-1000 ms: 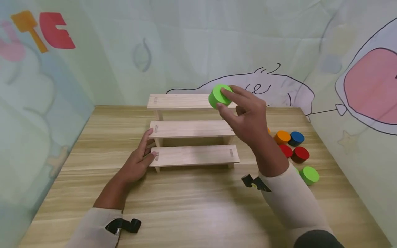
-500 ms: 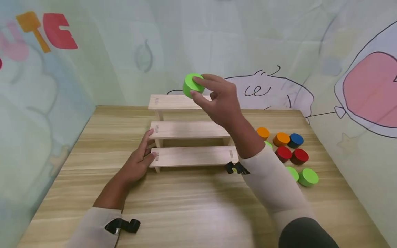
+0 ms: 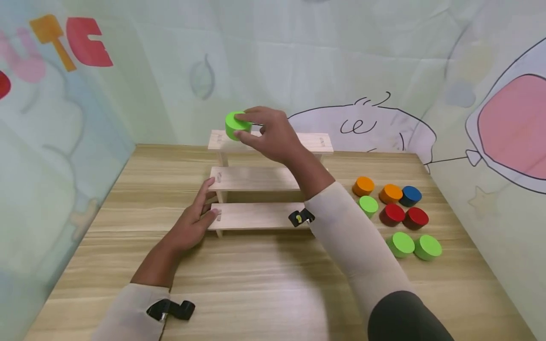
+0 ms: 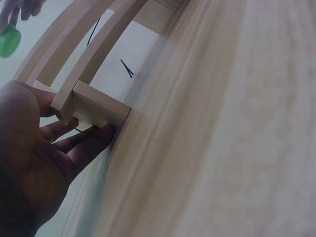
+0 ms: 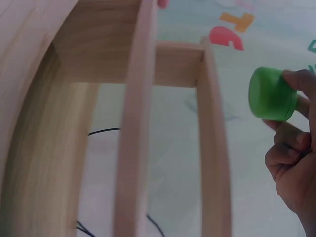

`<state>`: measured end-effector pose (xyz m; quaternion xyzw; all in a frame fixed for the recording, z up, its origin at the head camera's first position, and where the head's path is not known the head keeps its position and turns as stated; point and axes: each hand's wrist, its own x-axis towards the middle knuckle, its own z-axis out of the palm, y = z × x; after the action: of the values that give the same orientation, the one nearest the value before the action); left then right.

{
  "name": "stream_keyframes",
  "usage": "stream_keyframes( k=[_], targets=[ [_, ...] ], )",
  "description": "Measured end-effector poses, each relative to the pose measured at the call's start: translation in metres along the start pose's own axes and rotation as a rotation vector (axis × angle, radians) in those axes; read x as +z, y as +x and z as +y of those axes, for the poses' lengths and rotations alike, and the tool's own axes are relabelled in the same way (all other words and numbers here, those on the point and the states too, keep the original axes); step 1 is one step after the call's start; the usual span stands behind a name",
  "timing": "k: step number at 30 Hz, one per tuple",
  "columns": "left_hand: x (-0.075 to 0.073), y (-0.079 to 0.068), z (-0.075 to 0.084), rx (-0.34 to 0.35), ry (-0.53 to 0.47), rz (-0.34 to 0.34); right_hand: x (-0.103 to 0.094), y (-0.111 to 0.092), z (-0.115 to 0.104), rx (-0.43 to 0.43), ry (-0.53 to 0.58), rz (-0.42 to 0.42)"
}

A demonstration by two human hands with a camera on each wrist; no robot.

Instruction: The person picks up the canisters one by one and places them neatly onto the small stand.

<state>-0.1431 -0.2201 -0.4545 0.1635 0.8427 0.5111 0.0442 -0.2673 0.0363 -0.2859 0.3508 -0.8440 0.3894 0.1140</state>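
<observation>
A three-tier wooden stand (image 3: 256, 179) stands on the table, its boards stepping up toward the back. My left hand (image 3: 192, 226) holds the stand's left end, thumb on the lowest board. In the left wrist view, the fingers of that left hand (image 4: 54, 148) reach under the board against the side support. Between thumb and fingertips, my right hand (image 3: 275, 135) pinches a green round block (image 3: 234, 127) near the left end of the top board (image 3: 313, 142). A gap shows between the green block (image 5: 269, 94) and the boards in the right wrist view.
Right of the stand, several round blocks lie on the table (image 3: 264, 284): orange (image 3: 363, 186), green (image 3: 368, 206), red (image 3: 392, 214) and blue (image 3: 411, 195) among them. Printed cloth walls (image 3: 264, 61) close off the back and both sides.
My right hand has carried the green block leftward along the top board, lastly dipping lower toward its left end. The left hand stays on the stand.
</observation>
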Motion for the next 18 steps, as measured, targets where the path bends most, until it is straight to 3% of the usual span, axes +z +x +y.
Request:
stream_keyframes(
  k=[9, 18],
  targets=[
    [0.003, 0.000, 0.001, 0.000, -0.005, -0.003, 0.021, 0.005, 0.023, 0.011, 0.061, -0.047],
    [0.002, 0.002, 0.001, 0.003, 0.002, -0.014, 0.026, 0.008, 0.027, -0.007, 0.049, -0.044]
  ],
)
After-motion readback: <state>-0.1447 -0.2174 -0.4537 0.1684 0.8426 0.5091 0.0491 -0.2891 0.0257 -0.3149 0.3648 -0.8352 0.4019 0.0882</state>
